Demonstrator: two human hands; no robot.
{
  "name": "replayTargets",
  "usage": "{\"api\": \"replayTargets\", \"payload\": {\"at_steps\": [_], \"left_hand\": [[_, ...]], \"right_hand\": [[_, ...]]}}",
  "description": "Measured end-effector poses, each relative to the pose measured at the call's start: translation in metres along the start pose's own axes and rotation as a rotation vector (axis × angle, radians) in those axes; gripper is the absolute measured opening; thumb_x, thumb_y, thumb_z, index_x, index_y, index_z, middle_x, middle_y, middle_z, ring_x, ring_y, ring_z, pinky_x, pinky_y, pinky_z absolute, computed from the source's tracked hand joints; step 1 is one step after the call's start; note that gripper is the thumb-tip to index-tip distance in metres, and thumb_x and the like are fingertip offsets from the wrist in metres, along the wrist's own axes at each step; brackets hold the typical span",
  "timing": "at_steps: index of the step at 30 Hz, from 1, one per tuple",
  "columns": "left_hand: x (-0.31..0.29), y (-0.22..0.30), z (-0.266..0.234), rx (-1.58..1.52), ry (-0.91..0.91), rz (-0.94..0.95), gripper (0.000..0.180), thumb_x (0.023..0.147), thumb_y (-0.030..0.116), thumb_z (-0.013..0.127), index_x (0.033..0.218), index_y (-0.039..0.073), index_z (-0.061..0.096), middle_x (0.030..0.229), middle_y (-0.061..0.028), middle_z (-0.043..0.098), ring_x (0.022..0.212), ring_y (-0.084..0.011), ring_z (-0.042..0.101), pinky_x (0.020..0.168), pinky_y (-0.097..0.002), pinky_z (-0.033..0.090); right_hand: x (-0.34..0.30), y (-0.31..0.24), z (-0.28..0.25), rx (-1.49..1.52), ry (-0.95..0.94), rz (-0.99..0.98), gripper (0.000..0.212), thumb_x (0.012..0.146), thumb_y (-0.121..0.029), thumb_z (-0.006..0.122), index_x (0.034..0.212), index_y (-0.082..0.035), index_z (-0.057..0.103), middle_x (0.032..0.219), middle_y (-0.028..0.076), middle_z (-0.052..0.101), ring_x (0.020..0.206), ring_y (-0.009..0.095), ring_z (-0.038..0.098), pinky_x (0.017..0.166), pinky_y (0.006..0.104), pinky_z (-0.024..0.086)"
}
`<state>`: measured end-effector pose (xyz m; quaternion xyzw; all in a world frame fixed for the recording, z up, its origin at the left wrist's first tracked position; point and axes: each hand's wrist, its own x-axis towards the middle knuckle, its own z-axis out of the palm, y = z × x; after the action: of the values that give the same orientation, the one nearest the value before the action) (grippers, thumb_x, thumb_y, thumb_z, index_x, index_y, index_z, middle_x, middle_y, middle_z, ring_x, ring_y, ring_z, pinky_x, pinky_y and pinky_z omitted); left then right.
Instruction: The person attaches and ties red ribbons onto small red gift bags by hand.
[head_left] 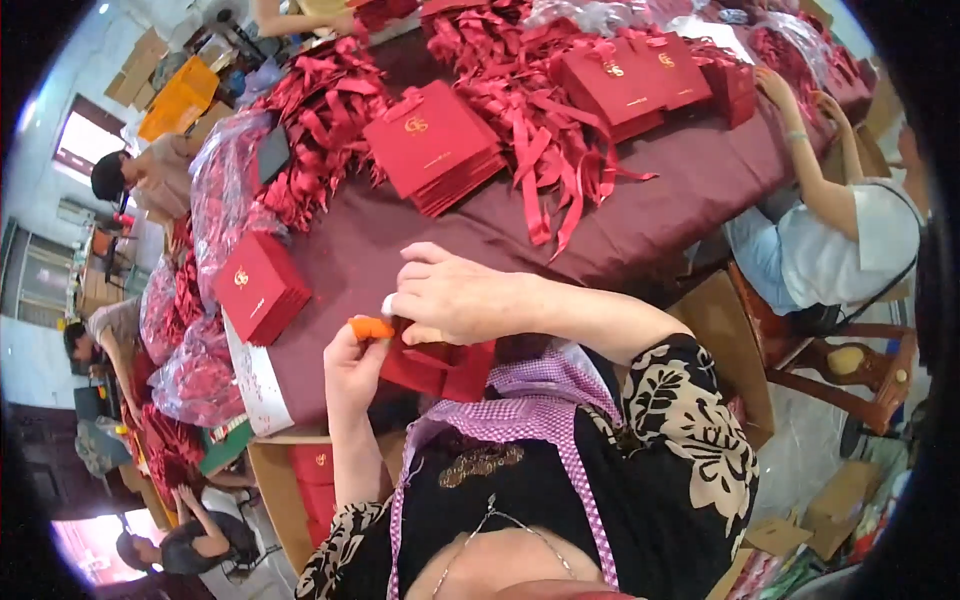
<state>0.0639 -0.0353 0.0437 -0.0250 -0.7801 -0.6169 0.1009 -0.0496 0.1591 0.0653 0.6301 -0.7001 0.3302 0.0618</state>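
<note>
A red gift bag (465, 375) is close to my chest, over the near edge of the table. My left hand (350, 375), with an orange cover on one finger, pinches the bag's left side. Above the bag, my right hand (460, 298) has its fingers curled in and its thumb by the bag's upper edge. One of its fingers wears a white cover. Whatever is between the right fingertips is hidden. Beyond my hands stands a stack of red bags (425, 145) with gold print, and another stack (262, 290) lies to the left.
Red ribbons (540, 150) lie heaped across the dark red tablecloth (640, 225). More bags (635, 85) stand at the far right. A cardboard box (735, 350) is beside me on the right, near a wooden chair (840, 360). Other people sit around the table.
</note>
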Motion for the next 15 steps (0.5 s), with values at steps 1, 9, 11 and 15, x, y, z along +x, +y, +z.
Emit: {"api": "replayTargets", "payload": {"at_steps": [1, 9, 11, 15], "left_hand": [[-0.002, 0.001, 0.0, -0.046, 0.002, -0.053, 0.013, 0.085, -0.008, 0.058, 0.096, -0.001, 0.06, 0.089, -0.001, 0.061, 0.081, -0.0076, 0.055, 0.074, -0.0214, 0.044], [-0.005, -0.008, 0.004, -0.276, -0.122, -0.149, 0.031, 0.085, -0.008, 0.057, 0.114, 0.001, 0.051, 0.094, -0.0043, 0.06, 0.086, -0.0119, 0.058, 0.079, -0.0237, 0.047], [-0.008, -0.009, -0.001, -0.328, -0.082, -0.232, 0.031, 0.085, -0.006, 0.058, 0.114, 0.002, 0.051, 0.091, -0.0035, 0.06, 0.085, -0.0108, 0.057, 0.077, -0.0228, 0.046], [0.005, -0.04, -0.029, -0.538, 0.091, -0.173, 0.04, 0.08, -0.007, 0.058, 0.118, 0.003, 0.052, 0.08, -0.0032, 0.058, 0.075, -0.011, 0.055, 0.068, -0.0216, 0.042]], "right_hand": [[-0.002, -0.001, -0.001, 0.024, -0.018, -0.009, 0.024, 0.082, -0.026, 0.066, 0.094, -0.007, 0.059, 0.084, 0.008, 0.057, 0.094, 0.024, 0.056, 0.104, 0.0465, 0.032], [-0.01, -0.005, 0.011, 0.129, -0.09, -0.02, 0.008, 0.082, -0.019, 0.065, 0.083, -0.011, 0.063, 0.077, 0.003, 0.057, 0.092, 0.022, 0.055, 0.107, 0.0532, 0.026], [-0.013, -0.007, 0.017, 0.22, -0.099, -0.055, 0.006, 0.081, -0.018, 0.064, 0.08, -0.012, 0.065, 0.075, 0.003, 0.058, 0.091, 0.023, 0.056, 0.106, 0.0532, 0.028], [-0.02, -0.014, 0.019, 0.3, -0.136, -0.108, 0.003, 0.077, -0.012, 0.066, 0.077, -0.014, 0.063, 0.074, -0.003, 0.06, 0.095, 0.023, 0.056, 0.109, 0.0546, 0.025]]}}
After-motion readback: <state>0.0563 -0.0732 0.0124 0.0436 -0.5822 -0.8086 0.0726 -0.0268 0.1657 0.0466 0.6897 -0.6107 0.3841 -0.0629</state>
